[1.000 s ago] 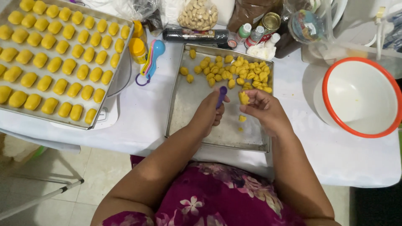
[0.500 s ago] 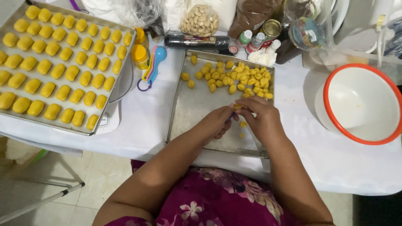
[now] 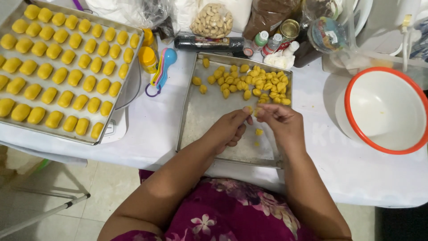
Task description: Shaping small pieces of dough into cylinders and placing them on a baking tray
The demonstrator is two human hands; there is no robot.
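**Dough piece pinched between two hands over the small tray**

Dough piece [image 3: 255, 110] is tiny and yellow, held right where both sets of fingertips meet above the small metal tray [image 3: 209, 116]. The left hand [image 3: 229, 127] and right hand [image 3: 278, 121] are both closed on it, thumbs and fingers together, so most of it is covered and I honestly can't make out its shape.

Beyond the hands, a loose pile of yellow pieces [image 3: 249, 82] sits at the tray's far end, and a couple of crumbs [image 3: 258, 132] lie just below the right hand.

Off to the left, a big tray of shaped yellow pastries [image 3: 58, 67] runs out of the picture at its left edge. A white bowl with an orange rim [image 3: 387, 110] is cut off on the right. Bags and bottles along the back are cropped at the top.
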